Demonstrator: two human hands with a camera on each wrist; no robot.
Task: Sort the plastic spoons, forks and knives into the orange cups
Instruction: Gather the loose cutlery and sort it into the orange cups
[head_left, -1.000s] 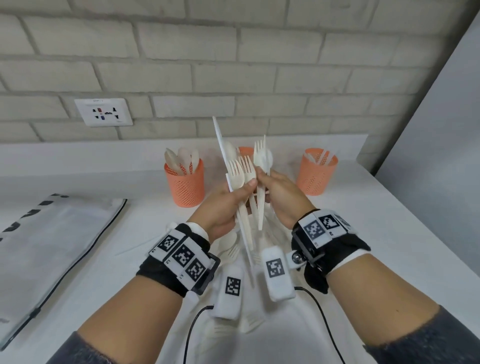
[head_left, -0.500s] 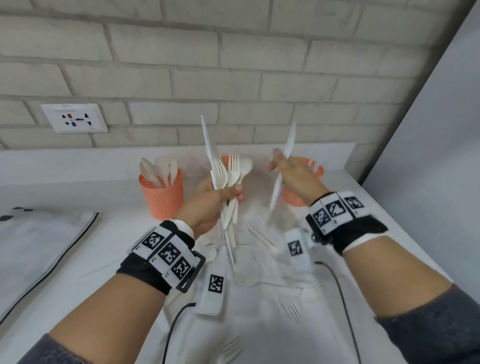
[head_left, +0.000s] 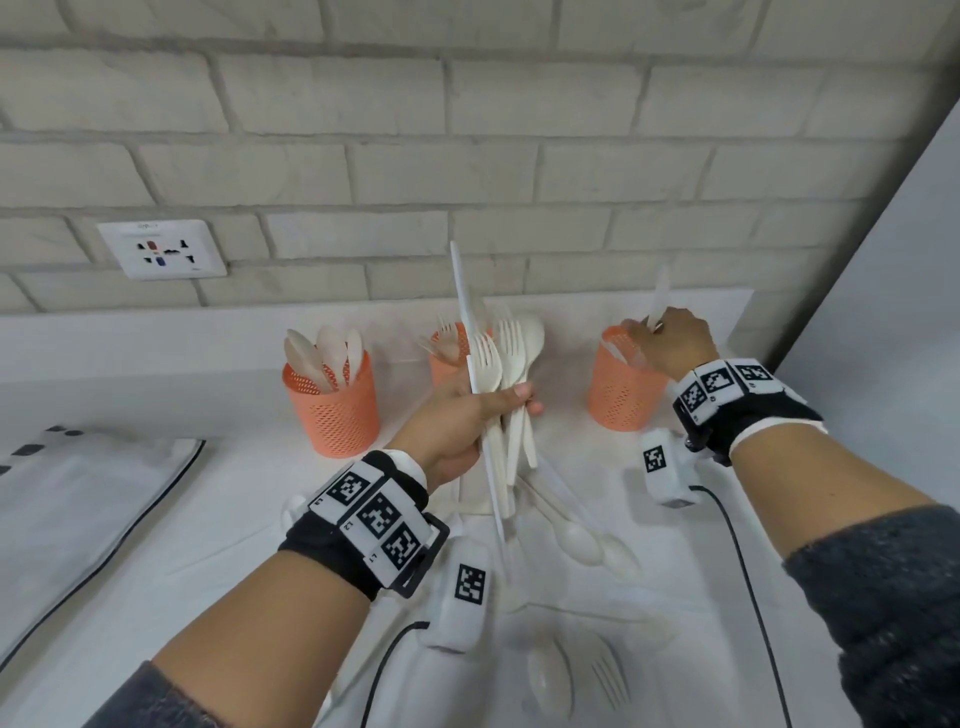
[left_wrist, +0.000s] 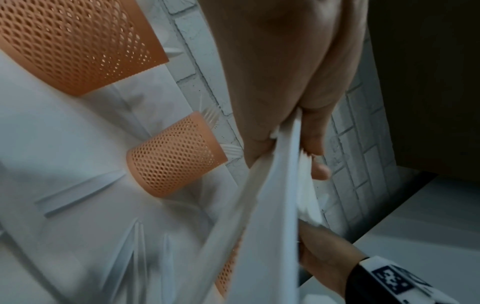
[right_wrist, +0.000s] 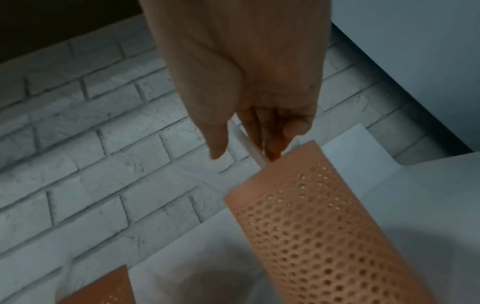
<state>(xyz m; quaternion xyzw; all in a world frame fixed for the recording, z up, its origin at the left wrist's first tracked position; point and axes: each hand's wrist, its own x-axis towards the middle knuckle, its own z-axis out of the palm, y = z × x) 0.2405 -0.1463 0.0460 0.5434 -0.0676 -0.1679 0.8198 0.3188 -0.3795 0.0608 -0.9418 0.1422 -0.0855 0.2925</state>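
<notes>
White plastic cutlery: a bunch (head_left: 501, 395) of forks, one spoon and one long knife stands upright in the left hand (head_left: 457, 423); more pieces lie loose on the tabletop (head_left: 171, 561) below the hands.
Left grip: fingers and thumb are curled round the handles of the bunch; fork heads and the spoon bowl fan out above the fist, and the knife blade rises highest.
Left wrist view: the handles (left_wrist: 270, 216) run blurred across the frame from the closed hand (left_wrist: 283, 86).
Right grip: the right hand (head_left: 675, 343) pinches a single knife (head_left: 658, 301) between thumb and fingers, directly over the right cup (head_left: 621, 387).
Knife position: its lower end is inside the cup mouth and its upper end sticks up past the fingers; in the right wrist view the white shaft (right_wrist: 250, 146) enters the orange rim (right_wrist: 285, 162) under the fingertips (right_wrist: 272, 152).
Left cup (head_left: 332, 410): orange mesh, holding spoons with bowls up.
Middle cup (head_left: 447, 358): orange mesh, partly hidden behind the held bunch, with fork tines showing above its rim.
Cup layout: three in a row near the back of the tabletop, well apart from one another.
Loose pieces: two spoons (head_left: 592, 540) lie just below the bunch; a spoon (head_left: 550, 680) and a fork (head_left: 610, 675) lie nearer the camera.
Surroundings: grey brick wall (head_left: 467, 130) with a white socket plate (head_left: 163, 249); a pale fabric bag with dark trim (head_left: 78, 509) lies at the left.
</notes>
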